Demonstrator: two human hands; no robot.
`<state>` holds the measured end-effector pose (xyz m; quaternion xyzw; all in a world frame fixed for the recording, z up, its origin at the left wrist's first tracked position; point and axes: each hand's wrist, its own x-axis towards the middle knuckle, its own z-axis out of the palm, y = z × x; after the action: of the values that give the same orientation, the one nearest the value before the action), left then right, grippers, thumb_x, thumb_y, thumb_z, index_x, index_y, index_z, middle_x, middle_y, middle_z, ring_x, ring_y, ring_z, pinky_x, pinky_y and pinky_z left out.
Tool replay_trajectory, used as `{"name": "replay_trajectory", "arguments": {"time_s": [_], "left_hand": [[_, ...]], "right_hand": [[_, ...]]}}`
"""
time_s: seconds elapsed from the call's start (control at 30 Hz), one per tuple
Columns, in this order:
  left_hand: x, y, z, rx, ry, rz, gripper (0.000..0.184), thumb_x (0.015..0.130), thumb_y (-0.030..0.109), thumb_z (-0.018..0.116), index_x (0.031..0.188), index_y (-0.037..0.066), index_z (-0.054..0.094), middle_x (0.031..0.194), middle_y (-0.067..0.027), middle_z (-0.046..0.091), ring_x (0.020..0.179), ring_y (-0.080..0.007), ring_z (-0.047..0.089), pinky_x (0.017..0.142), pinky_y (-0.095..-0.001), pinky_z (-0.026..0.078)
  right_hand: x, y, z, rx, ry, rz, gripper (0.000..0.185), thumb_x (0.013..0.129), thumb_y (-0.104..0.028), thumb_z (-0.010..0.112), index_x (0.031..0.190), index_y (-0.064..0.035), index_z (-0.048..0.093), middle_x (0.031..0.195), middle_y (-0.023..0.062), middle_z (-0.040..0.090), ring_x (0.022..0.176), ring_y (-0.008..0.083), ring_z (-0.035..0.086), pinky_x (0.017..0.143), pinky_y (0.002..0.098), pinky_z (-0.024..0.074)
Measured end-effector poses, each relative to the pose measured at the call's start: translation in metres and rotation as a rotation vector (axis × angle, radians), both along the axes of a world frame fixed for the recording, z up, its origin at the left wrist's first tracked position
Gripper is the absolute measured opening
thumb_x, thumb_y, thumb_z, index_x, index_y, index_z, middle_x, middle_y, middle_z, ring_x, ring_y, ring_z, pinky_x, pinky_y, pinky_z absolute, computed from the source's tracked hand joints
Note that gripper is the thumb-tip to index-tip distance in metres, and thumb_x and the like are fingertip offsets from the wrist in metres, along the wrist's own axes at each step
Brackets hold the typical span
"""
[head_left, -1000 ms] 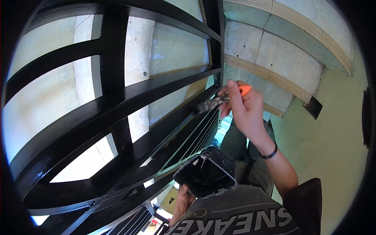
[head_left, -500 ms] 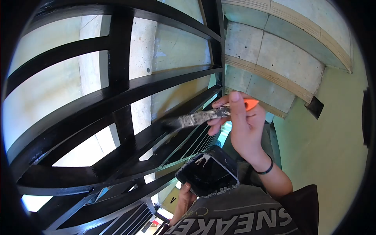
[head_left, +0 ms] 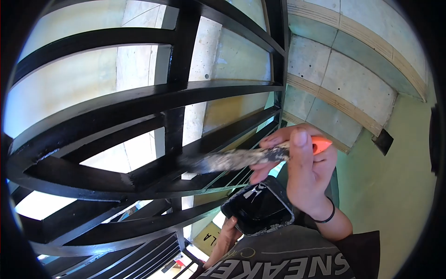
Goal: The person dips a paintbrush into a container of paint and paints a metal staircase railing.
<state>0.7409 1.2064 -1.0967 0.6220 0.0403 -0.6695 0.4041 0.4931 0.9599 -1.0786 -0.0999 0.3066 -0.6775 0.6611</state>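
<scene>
Beside pale stairs [head_left: 350,67], the right hand [head_left: 306,179] is grasping the brush [head_left: 227,161] with its fingers [head_left: 301,145], moving it further leftward along the black railing [head_left: 134,101], apparently shifting the work there, while the left hand [head_left: 227,235] is gripping the tub [head_left: 274,228].

The right hand [head_left: 309,169] is raised in front of the torso, closed in a pinch grip, its thumb [head_left: 301,139] extended away from the body with the nail facing up. Its fingers [head_left: 275,137] curl in from the far side, their tips pointing left. The right wrist [head_left: 321,211] joins a forearm [head_left: 338,227] that slants back to the lower right. Lower and closer to the body, the left hand [head_left: 227,235] is clasped with its thumb upward, its fingers largely hidden; the left forearm [head_left: 216,256] rises from the bottom edge.
</scene>
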Motion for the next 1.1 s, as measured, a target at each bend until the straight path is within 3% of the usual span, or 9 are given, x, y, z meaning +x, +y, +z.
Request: {"name": "replay_trajectory", "arguments": {"time_s": [0.1, 0.23, 0.33, 0.47, 0.67, 0.7, 0.8, 0.93, 1.1], "left_hand": [[-0.002, -0.001, 0.003, 0.006, -0.004, -0.002, 0.098, 0.076, 0.041, 0.091, 0.151, 0.001, 0.044, 0.144, -0.0155, 0.058, 0.131, -0.0318, 0.058, 0.114, -0.0493, 0.044], [-0.002, 0.002, 0.002, -0.006, -0.006, -0.011, 0.100, 0.076, 0.043, 0.090, 0.153, 0.001, 0.041, 0.147, -0.0158, 0.056, 0.134, -0.0314, 0.055, 0.115, -0.0491, 0.043], [-0.004, 0.006, 0.004, 0.011, 0.001, -0.007, 0.103, 0.077, 0.045, 0.089, 0.155, 0.001, 0.038, 0.149, -0.0152, 0.053, 0.136, -0.0313, 0.053, 0.117, -0.0482, 0.041], [-0.009, 0.007, 0.010, -0.007, 0.006, -0.005, 0.104, 0.077, 0.046, 0.089, 0.156, 0.002, 0.036, 0.152, -0.0145, 0.051, 0.138, -0.0312, 0.051, 0.118, -0.0477, 0.040], [-0.012, 0.010, 0.008, -0.073, 0.014, -0.005, 0.105, 0.078, 0.047, 0.087, 0.157, 0.003, 0.034, 0.154, -0.0138, 0.049, 0.141, -0.0310, 0.048, 0.119, -0.0481, 0.038], [-0.012, 0.017, 0.007, -0.074, 0.014, 0.004, 0.105, 0.079, 0.047, 0.087, 0.157, 0.003, 0.034, 0.154, -0.0136, 0.049, 0.141, -0.0309, 0.049, 0.119, -0.0483, 0.039], [-0.012, 0.022, 0.008, -0.098, 0.010, -0.016, 0.103, 0.079, 0.047, 0.087, 0.156, 0.004, 0.035, 0.151, -0.0139, 0.051, 0.139, -0.0309, 0.050, 0.117, -0.0490, 0.040], [-0.012, 0.027, 0.009, -0.139, 0.026, -0.012, 0.101, 0.080, 0.047, 0.086, 0.156, 0.004, 0.035, 0.151, -0.0141, 0.051, 0.139, -0.0313, 0.050, 0.117, -0.0491, 0.041], [-0.009, 0.036, 0.005, -0.205, 0.052, -0.008, 0.097, 0.082, 0.045, 0.086, 0.155, 0.004, 0.036, 0.149, -0.0146, 0.052, 0.138, -0.0319, 0.051, 0.116, -0.0493, 0.042]], "right_hand": [[0.006, 0.000, -0.004, 0.002, 0.038, 0.076, 0.036, 0.109, -0.020, 0.053, 0.098, 0.0108, 0.068, 0.090, 0.0161, 0.074, 0.066, 0.0170, 0.074, 0.056, 0.0242, 0.0575], [-0.004, 0.010, -0.045, 0.071, 0.380, 0.086, 0.036, 0.108, -0.019, 0.055, 0.096, 0.0110, 0.069, 0.088, 0.0174, 0.075, 0.065, 0.0197, 0.075, 0.056, 0.0250, 0.0582], [-0.009, 0.020, -0.022, -0.201, 0.444, -0.088, 0.034, 0.104, -0.021, 0.062, 0.098, 0.0107, 0.071, 0.092, 0.0185, 0.076, 0.064, 0.0200, 0.075, 0.057, 0.0250, 0.0585], [-0.018, 0.008, 0.011, -0.743, 0.512, -0.072, 0.036, 0.079, -0.023, 0.089, 0.103, 0.0016, 0.076, 0.098, 0.0176, 0.077, 0.069, 0.0234, 0.075, 0.056, 0.0284, 0.0591], [-0.034, 0.022, -0.040, -0.779, 1.036, -0.009, 0.041, 0.076, -0.024, 0.090, 0.107, -0.0017, 0.075, 0.099, 0.0128, 0.077, 0.067, 0.0214, 0.073, 0.056, 0.0291, 0.0591], [-0.033, 0.023, -0.022, -0.784, 1.096, 0.001, 0.039, 0.080, -0.024, 0.087, 0.108, -0.0009, 0.074, 0.096, 0.0137, 0.076, 0.066, 0.0212, 0.072, 0.055, 0.0295, 0.0599], [-0.025, 0.019, 0.027, -0.913, 1.044, -0.010, 0.039, 0.083, -0.028, 0.084, 0.108, 0.0004, 0.075, 0.092, 0.0148, 0.075, 0.068, 0.0223, 0.073, 0.055, 0.0295, 0.0614], [-0.016, 0.018, 0.052, -0.997, 0.803, -0.185, 0.040, 0.085, -0.031, 0.082, 0.109, 0.0003, 0.076, 0.092, 0.0152, 0.075, 0.068, 0.0226, 0.073, 0.056, 0.0292, 0.0626], [-0.025, 0.035, 0.006, -0.959, 1.122, -0.089, 0.041, 0.080, -0.027, 0.086, 0.109, 0.0007, 0.076, 0.093, 0.0155, 0.075, 0.070, 0.0223, 0.073, 0.061, 0.0311, 0.0627]]}}
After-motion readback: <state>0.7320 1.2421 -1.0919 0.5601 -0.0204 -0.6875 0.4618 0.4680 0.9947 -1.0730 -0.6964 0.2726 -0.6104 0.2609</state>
